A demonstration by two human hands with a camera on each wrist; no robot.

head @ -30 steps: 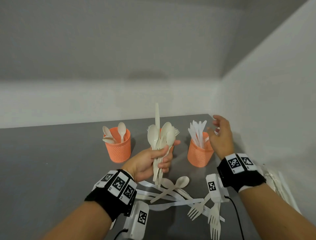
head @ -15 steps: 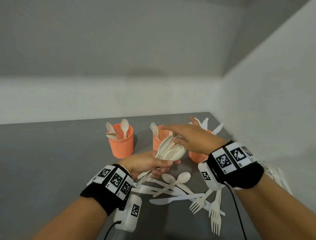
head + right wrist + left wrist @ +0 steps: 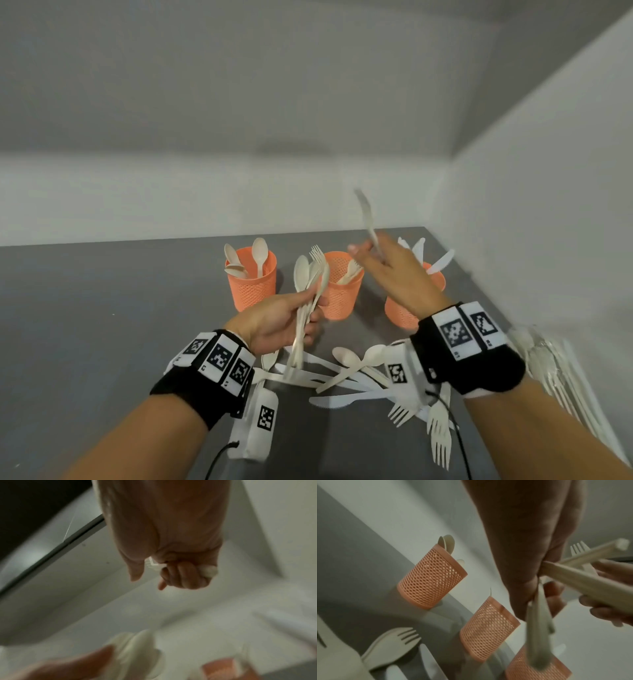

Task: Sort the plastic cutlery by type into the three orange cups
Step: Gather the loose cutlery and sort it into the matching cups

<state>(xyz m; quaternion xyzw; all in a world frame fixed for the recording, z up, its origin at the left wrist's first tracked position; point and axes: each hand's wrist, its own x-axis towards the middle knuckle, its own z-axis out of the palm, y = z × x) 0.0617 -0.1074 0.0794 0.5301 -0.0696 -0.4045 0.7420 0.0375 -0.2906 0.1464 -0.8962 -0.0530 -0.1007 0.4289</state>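
— Since half a second ago, the right hand (image 3: 394,270) has lifted away from the bundle, and it now holds one pale plastic piece (image 3: 368,222) upright above the cups. This piece is blurred; its type cannot be told.

— And the left hand (image 3: 274,322)?

— It grips a bundle of cream plastic spoons and forks (image 3: 308,291), fingers curled around the handles. The bundle stands more upright than before, when it leaned toward the right hand.

— Where are the three orange mesh cups?

— Behind the hands, in one row. The left cup (image 3: 251,277) has spoons, the middle cup (image 3: 340,287) has forks, and the right cup (image 3: 400,308), partly hidden, has white knives.

— What could go wrong?

— The piece moves fast, so it may go into the wrong cup or knock the rim. Also the bundle is loose and mixed; one piece may slip down onto the scattered cutlery (image 3: 359,377) on the grey table (image 3: 102,325).
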